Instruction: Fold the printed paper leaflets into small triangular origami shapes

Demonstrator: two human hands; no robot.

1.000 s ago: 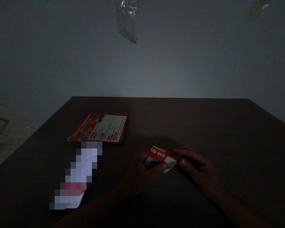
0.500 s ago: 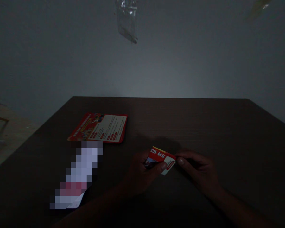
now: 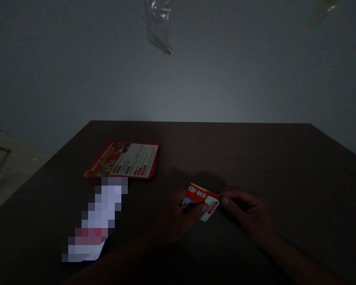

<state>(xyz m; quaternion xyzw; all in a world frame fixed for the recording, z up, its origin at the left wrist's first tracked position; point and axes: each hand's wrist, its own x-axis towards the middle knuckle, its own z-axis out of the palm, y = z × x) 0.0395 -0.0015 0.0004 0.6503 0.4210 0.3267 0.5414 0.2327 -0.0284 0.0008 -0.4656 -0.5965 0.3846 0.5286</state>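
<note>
A small folded piece of red and white printed paper [image 3: 199,196] is held above the dark table. My left hand [image 3: 182,217] grips it from the left, with the thumb lying across its lower part. At its right corner, the thumb and forefinger of my right hand [image 3: 247,211] pinch the edge. The other fingers of my right hand are curled. Dim light hides the fingers of my left hand beneath the paper.
Red and white printed leaflets [image 3: 130,160] lie on the dark table [image 3: 240,146] at the left. Nearer, a bright, pixelated phone-like object [image 3: 99,221] rests by my left forearm. A clear plastic bag [image 3: 159,27] hangs on the wall behind.
The lower edge of the folded paper has shifted down slightly. Both hands keep nearly the same place and hold.
</note>
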